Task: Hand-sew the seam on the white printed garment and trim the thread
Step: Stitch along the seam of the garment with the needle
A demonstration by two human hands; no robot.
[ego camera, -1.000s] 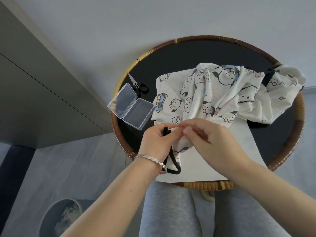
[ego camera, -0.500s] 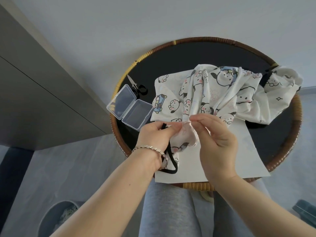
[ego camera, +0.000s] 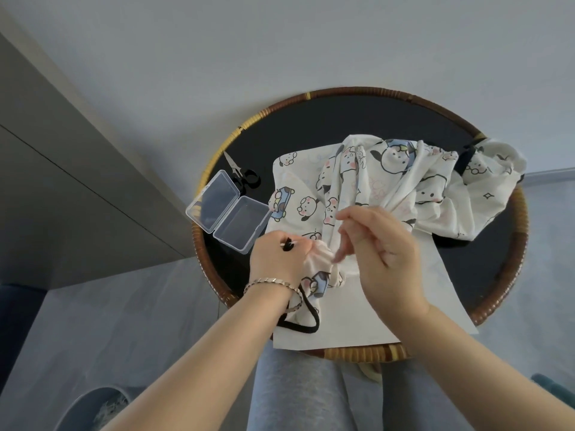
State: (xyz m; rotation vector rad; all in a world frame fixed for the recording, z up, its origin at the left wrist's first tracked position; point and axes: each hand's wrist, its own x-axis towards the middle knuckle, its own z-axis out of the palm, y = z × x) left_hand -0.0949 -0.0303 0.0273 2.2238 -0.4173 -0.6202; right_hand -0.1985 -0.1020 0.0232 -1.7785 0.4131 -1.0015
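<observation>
Well, the person sat at a round tabletop (ego camera: 342, 119) with a woven rattan rim and a black surface, working with both hands at its near side. The white printed garment (ego camera: 404, 188) lay heaped across the right and far part of the tabletop. One end of it was drawn toward the near edge, where the left hand (ego camera: 277, 259) gripped a bunched fold of it in curled fingers. A short black bit poked out between that hand's thumb and forefinger; I could not make out what it was. A black strap (ego camera: 306, 318) looped just below the left wrist, which wore a silver bracelet (ego camera: 270, 283).

The right hand (ego camera: 382, 253) was just beside the left, apart from it, held over the fabric. Its thumb and forefinger tips were pressed together and its other fingers were loosely bent. Whether a needle or thread sat in that pinch I could not tell.

Under the garment and the hands lay a white sheet of paper (ego camera: 373, 321), its near corners reaching past the rim. On the left of the tabletop a clear plastic box (ego camera: 227, 209) lay with its lid folded open. Just beyond it were small black-handled scissors (ego camera: 242, 175), untouched. Grey trouser legs (ego camera: 295, 393) showed below the near edge, and a round bin (ego camera: 93, 409) stood on the floor at the near left.
</observation>
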